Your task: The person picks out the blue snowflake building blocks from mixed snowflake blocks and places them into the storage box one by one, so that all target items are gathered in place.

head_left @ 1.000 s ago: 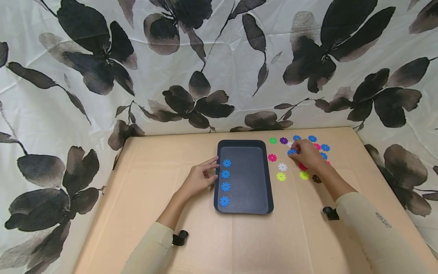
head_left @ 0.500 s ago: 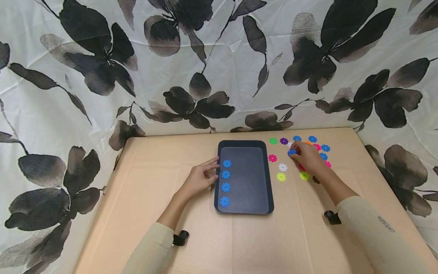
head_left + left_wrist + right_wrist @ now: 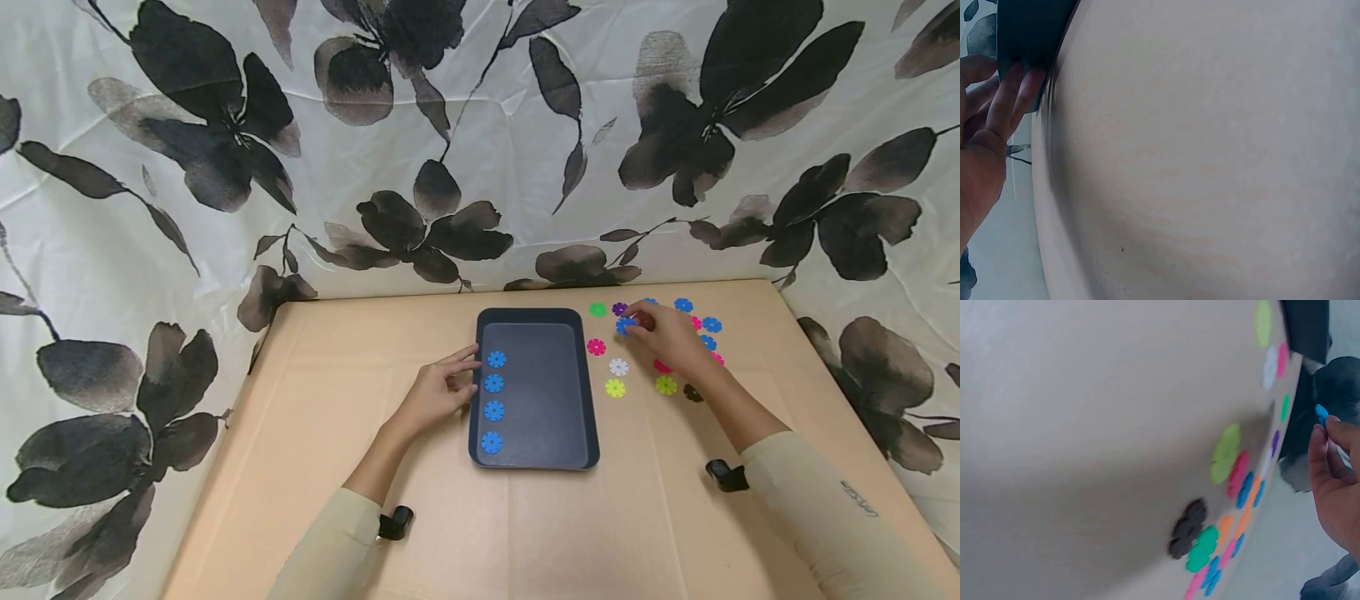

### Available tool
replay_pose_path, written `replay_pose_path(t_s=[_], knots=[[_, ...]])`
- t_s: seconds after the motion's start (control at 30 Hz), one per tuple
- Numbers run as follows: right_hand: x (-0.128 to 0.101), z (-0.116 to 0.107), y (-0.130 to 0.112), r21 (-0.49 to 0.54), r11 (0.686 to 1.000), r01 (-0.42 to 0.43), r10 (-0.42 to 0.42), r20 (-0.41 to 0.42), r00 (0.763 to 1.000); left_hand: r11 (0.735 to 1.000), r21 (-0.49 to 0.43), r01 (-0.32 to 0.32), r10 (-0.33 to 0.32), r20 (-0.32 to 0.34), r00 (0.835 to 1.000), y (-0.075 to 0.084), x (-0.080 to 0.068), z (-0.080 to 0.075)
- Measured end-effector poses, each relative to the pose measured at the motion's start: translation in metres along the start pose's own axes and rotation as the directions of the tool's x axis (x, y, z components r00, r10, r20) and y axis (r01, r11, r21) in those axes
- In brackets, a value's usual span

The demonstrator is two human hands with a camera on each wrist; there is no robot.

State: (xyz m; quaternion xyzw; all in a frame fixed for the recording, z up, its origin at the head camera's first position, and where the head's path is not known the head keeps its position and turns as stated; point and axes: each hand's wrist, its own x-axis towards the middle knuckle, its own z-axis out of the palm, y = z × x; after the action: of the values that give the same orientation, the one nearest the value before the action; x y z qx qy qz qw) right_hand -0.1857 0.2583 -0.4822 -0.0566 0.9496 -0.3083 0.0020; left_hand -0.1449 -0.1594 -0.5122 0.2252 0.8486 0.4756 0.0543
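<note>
In the head view a dark grey tray [image 3: 536,458] lies on the table, with several blue notched discs [image 3: 493,410] in a column along its left side. My left hand [image 3: 433,392] touches the tray's left rim with extended fingers; the left wrist view shows its fingertips [image 3: 1030,81] against the tray's outer wall. To the right of the tray, my right hand [image 3: 671,340] pinches a blue notched disc [image 3: 625,326] between thumb and fingers. That disc [image 3: 1321,414] is raised off the table in the right wrist view. The hand hides part of the discs under it.
Loose notched discs lie right of the tray, among them a green [image 3: 597,309], a pink [image 3: 596,347], a white [image 3: 618,367], a yellow-green [image 3: 615,388] and a black one [image 3: 693,392]. A floral cloth [image 3: 480,183] hangs behind the table [image 3: 360,333].
My right hand has moved slightly left and up with the blue disc, towards the tray. The left hand and the tray have stayed in place.
</note>
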Motion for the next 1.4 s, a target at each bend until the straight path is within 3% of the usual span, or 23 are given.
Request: replay_pose_path(t_s=[0.23,0.43,0.73,1.07,1.4], knots=[[-0.002,-0.004,-0.026,0.060,0.997,0.047,-0.046,-0.019,0.999,1.000,0.002,-0.004,0.004,0.003,1.000,-0.001,-0.001,0.000],[0.003,-0.002,-0.047,0.094,0.994,0.053,-0.053,0.005,0.999,1.000,0.014,-0.013,0.013,0.002,1.000,-0.003,-0.001,0.000],[0.014,0.008,-0.073,0.097,0.986,0.135,-0.140,0.048,0.989,1.000,0.021,-0.011,0.010,0.008,1.000,-0.002,-0.001,-0.001],[0.028,0.028,-0.097,0.114,0.968,0.225,-0.237,0.099,0.967,1.000,0.012,-0.009,0.008,0.008,1.000,-0.003,0.000,-0.001],[0.041,0.056,-0.105,0.125,0.965,0.231,-0.250,0.166,0.954,1.000,-0.005,0.001,-0.001,0.012,1.000,-0.001,0.001,-0.002]])
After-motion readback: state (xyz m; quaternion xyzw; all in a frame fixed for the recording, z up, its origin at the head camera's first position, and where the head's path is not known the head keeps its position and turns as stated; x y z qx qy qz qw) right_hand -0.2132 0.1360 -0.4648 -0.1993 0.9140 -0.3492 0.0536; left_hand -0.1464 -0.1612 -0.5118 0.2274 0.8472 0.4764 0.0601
